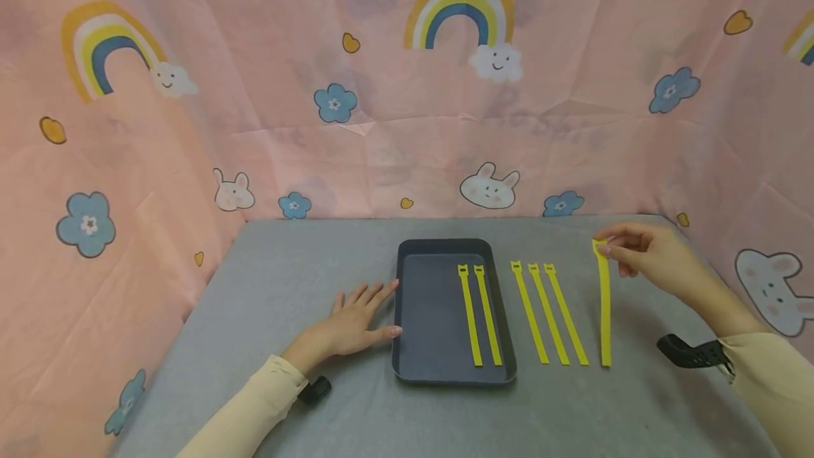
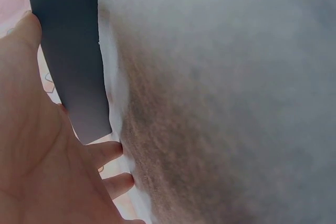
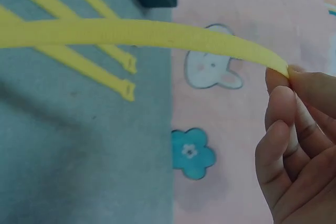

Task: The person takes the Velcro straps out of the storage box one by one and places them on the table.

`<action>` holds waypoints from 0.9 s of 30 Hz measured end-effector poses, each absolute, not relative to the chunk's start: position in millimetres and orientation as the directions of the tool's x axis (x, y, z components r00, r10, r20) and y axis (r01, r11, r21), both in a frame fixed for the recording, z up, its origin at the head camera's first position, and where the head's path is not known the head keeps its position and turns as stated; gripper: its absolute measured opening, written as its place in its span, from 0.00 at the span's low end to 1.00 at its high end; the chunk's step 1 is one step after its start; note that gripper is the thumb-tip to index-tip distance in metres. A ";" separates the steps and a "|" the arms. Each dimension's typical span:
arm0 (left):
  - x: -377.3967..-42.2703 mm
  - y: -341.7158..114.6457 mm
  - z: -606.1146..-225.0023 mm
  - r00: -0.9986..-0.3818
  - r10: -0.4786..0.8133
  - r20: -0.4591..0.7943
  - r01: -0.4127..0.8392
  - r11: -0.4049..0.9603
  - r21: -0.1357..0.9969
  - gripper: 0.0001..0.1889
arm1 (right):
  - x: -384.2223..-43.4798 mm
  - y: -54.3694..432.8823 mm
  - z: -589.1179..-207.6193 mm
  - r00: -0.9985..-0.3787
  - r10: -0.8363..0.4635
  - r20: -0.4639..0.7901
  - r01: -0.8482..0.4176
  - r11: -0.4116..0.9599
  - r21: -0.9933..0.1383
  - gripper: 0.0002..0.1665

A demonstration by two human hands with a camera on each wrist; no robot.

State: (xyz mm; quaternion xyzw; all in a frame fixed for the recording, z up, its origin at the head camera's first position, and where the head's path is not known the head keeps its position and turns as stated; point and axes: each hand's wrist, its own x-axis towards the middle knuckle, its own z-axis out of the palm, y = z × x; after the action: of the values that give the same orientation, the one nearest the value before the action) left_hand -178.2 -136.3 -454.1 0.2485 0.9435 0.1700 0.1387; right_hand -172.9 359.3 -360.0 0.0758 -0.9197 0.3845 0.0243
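Note:
Between thumb and forefinger, my right hand (image 1: 645, 253) pinches the slotted head of a yellow cable tie (image 1: 605, 316). In the right wrist view this cable tie (image 3: 157, 32) runs off to the left, bending near the fingertips. My left hand (image 1: 352, 324) has its fingers spread, with thumb and forefinger touching the left rim of a dark grey tray (image 1: 422, 316). Two yellow cable ties (image 1: 488, 316) lie side by side in the tray's right half. Three more cable ties (image 1: 550, 313) lie in a row on the table, between the tray and my right hand.
The grey cloth-covered table (image 1: 254, 288) meets a pink patterned curtain (image 1: 381, 161) at its back and sides. A black strap (image 1: 693, 353) sits at my right wrist and a black device (image 1: 314, 391) at my left wrist.

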 end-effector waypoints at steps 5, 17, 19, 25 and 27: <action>-178.2 -136.6 -454.0 -0.840 0.512 -0.180 0.416 0.821 0.391 0.45 | -178.7 363.3 -375.2 -0.988 -0.122 0.099 -0.156 0.669 -0.726 0.20; -178.0 -136.6 -453.3 -0.840 0.510 -0.186 0.416 0.824 0.385 0.44 | -196.3 365.8 -404.3 -0.983 -0.145 0.116 -0.184 0.679 -0.710 0.21; -178.2 -136.7 -453.3 -0.840 0.511 -0.185 0.416 0.824 0.385 0.44 | -199.7 365.7 -407.3 -0.982 -0.150 0.115 -0.187 0.686 -0.704 0.20; -178.9 -136.8 -454.3 -0.840 0.510 -0.185 0.416 0.824 0.384 0.44 | -207.2 365.0 -414.9 -0.982 -0.158 0.101 -0.184 0.707 -0.683 0.21; -178.9 -136.9 -454.7 -0.839 0.510 -0.187 0.416 0.825 0.383 0.44 | -209.2 364.6 -417.0 -0.982 -0.163 0.092 -0.181 0.707 -0.683 0.21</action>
State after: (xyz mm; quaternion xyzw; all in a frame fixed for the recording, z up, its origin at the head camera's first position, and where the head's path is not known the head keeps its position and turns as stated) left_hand -178.9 -136.9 -454.7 0.2452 0.9445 0.1660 0.1424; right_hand -209.2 364.6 -417.0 0.0933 -0.9238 0.3710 0.0122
